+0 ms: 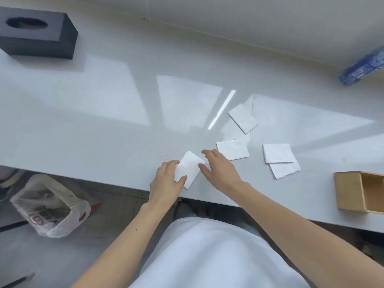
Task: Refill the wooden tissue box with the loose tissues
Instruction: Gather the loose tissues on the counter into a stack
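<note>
A folded white tissue lies near the table's front edge, pinched between the thumb and fingers of my left hand. My right hand rests just right of it, fingers spread, its thumb touching the tissue's edge. More folded tissues lie to the right: one beside my right hand, one farther back, and two overlapping ones. The open wooden tissue box sits at the right edge of view, partly cut off.
A black tissue box with an oval slot stands at the far left of the white table. A blue plastic pack lies at the far right. On the floor to the left sits a plastic bag of rubbish.
</note>
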